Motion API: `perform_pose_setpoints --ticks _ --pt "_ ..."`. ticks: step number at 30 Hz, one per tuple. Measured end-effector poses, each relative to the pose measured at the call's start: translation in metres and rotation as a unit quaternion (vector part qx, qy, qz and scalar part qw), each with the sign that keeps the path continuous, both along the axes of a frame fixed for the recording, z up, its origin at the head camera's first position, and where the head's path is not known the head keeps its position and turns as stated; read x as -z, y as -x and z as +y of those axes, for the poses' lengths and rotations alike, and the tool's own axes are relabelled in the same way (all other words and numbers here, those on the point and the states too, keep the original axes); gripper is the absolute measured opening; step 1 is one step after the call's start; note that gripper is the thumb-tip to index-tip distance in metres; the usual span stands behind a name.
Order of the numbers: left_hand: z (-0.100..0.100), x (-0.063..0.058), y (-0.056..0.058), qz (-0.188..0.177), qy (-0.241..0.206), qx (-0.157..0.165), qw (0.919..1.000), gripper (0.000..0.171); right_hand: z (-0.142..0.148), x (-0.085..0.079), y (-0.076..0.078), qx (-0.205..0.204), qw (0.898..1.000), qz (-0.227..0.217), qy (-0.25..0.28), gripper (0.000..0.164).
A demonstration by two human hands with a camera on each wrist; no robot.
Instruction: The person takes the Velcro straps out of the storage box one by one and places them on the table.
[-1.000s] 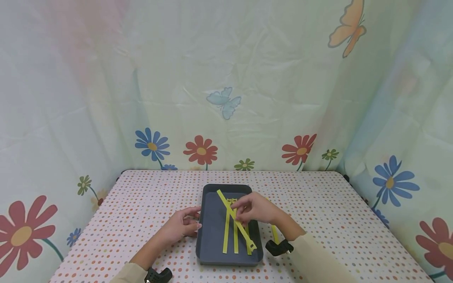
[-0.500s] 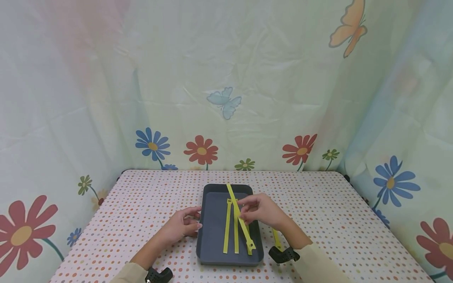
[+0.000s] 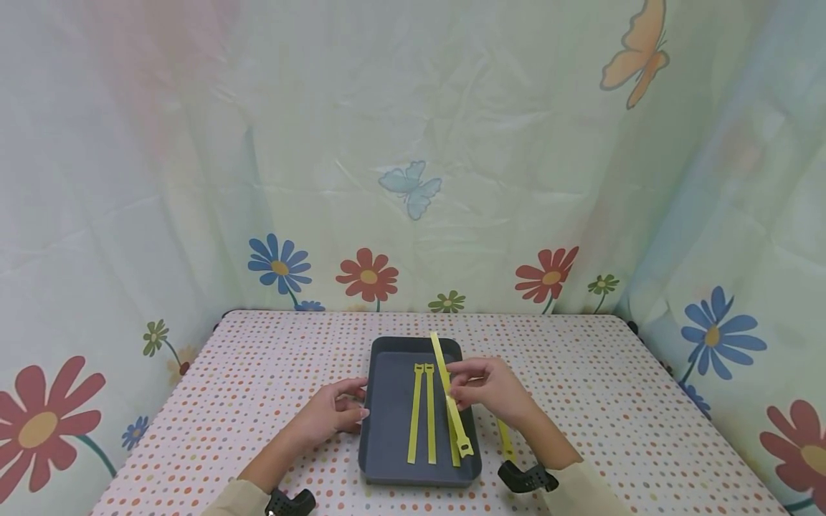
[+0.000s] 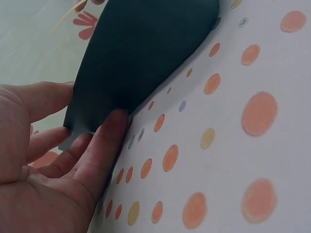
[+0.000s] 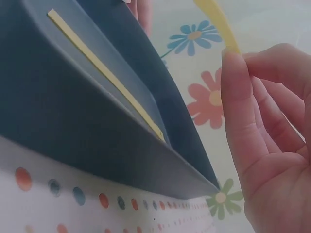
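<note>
My right hand (image 3: 493, 387) pinches a yellow hook-and-loop cable tie (image 3: 439, 358) between thumb and fingertips, over the right side of a dark grey tray (image 3: 387, 470). Its slotted head points toward me, and its plain end reaches up past the tray's far wall. Inside the tray, two similar cable ties lie lengthwise side by side, a left one (image 3: 414, 419) and a middle one (image 3: 431, 423). Another (image 3: 454, 444) lies partly hidden beneath the held one. Along the tray's left outer wall (image 4: 141, 53), the fingertips and thumb of my left hand (image 3: 325, 416) rest against it.
One more yellow cable tie (image 3: 505, 436) lies on the table right of the tray, partly behind my right wrist. The table (image 3: 271, 358) has a dotted cover. A flowered curtain (image 3: 490, 179) stands behind it and at both sides.
My right hand has moved to the right with the held cable tie, which has turned from a steep slant to nearly lengthwise, uncovering the middle tie. The left hand and the tray stay put.
</note>
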State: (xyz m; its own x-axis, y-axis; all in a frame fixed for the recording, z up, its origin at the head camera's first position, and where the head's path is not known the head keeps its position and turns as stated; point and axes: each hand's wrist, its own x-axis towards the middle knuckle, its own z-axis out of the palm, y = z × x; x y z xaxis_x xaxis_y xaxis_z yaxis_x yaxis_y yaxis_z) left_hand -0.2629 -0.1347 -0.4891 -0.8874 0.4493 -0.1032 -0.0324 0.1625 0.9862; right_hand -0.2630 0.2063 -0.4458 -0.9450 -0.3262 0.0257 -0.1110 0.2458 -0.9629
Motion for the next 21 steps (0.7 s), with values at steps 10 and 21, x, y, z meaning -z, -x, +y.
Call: perform_pose_setpoints --ticks 10,21 --pt "0.0 -0.004 -0.004 0.006 -0.001 0.0 1.0 0.067 0.013 0.003 -0.01 0.022 0.999 -0.003 0.029 0.049" --pt "0.001 -0.006 -0.005 0.007 0.006 -0.002 1.0 0.067 0.035 0.013 -0.016 0.046 0.998 -0.013 0.038 0.051"
